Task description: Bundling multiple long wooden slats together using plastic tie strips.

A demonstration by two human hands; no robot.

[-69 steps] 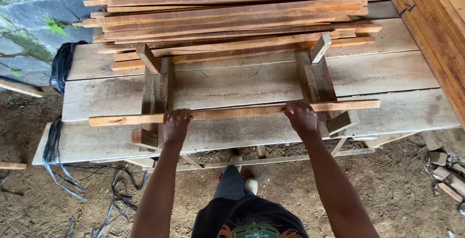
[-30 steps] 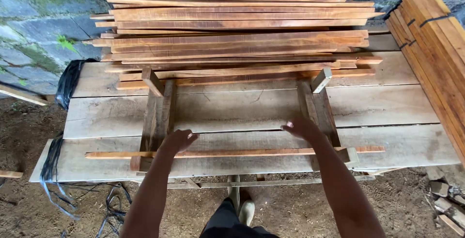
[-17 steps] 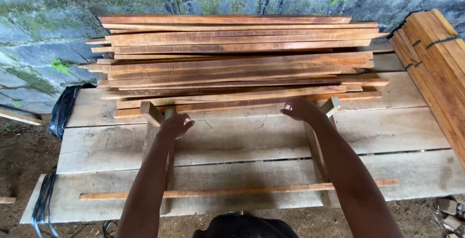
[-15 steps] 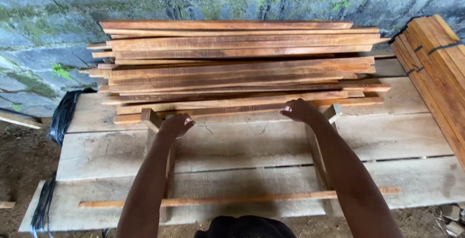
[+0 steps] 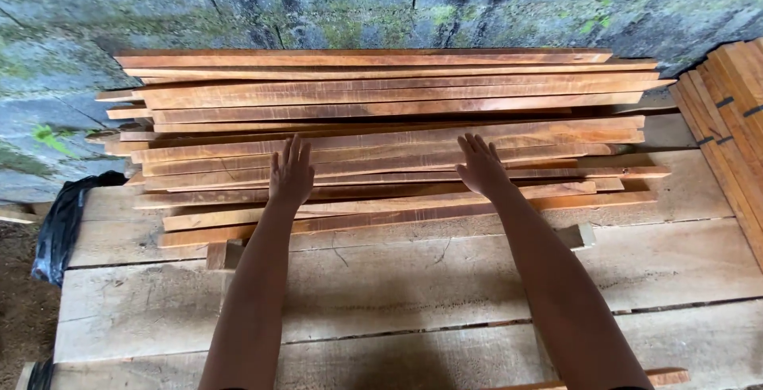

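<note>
I see my left hand point(image 5: 291, 174) and right hand point(image 5: 480, 166) spread flat, fingers released, grasping nothing, over the stack of reddish wooden slats point(image 5: 389, 132), which lies directly under both palms on the plank bench point(image 5: 397, 279).

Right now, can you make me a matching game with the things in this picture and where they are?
Things:
1. left hand
2. black plastic sheet
3. mossy stone wall
4. bundled boards

Places:
A. behind the stack of reddish slats
B. at the far right edge
C. flat over the slats, fingers spread
D. draped at the left end of the pale planks

Pairs: 1-C, 2-D, 3-A, 4-B
</note>
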